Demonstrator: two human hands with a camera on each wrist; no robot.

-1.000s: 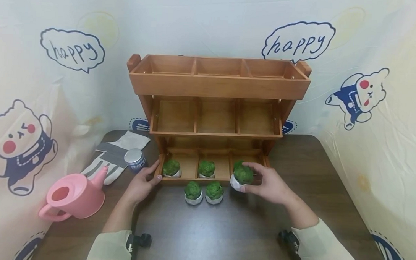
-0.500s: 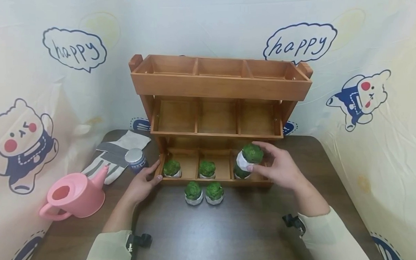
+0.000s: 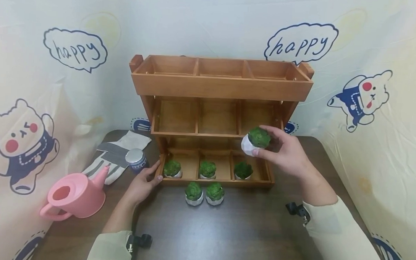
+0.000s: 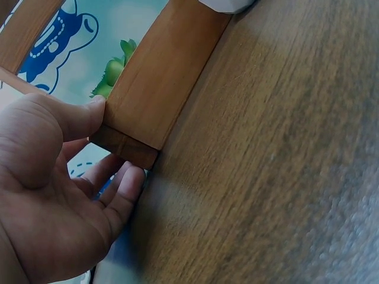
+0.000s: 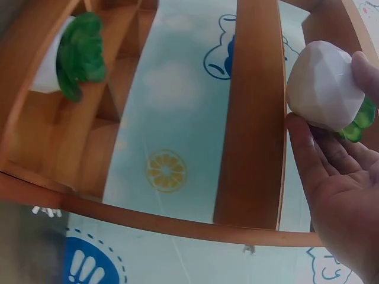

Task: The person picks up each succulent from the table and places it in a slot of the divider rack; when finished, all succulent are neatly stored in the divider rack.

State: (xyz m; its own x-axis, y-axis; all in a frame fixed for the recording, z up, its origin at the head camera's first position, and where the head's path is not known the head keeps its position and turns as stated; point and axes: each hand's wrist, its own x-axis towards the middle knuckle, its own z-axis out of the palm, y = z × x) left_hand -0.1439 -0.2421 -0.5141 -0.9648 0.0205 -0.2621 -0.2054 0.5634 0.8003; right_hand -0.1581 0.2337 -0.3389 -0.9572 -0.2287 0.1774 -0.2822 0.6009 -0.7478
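Note:
My right hand (image 3: 289, 154) pinches a small potted plant (image 3: 255, 141) with a white faceted pot, tilted, in front of the middle tier's right end. In the right wrist view, the white pot (image 5: 325, 86) sits between thumb and fingers. My left hand (image 3: 142, 187) grips the lower left front corner of the wooden three-tier shelf (image 3: 221, 87); the thumb lies on the bottom tray's edge (image 4: 166, 77). In the bottom tier, each compartment holds one potted plant: left plant (image 3: 172, 168), middle plant (image 3: 207, 169), right plant (image 3: 243, 170).
Two more potted plants, a left one (image 3: 193, 193) and a right one (image 3: 215, 193), stand on the dark table (image 3: 204, 233) before the shelf. A pink watering can (image 3: 76, 194), a grey and white glove (image 3: 114, 153) and a blue jar (image 3: 136, 160) lie at the left.
My right hand has lifted its potted plant up and slightly right, from the bottom tier's front to the middle tier's height. The bottom right plant has come into view. My left hand stays put.

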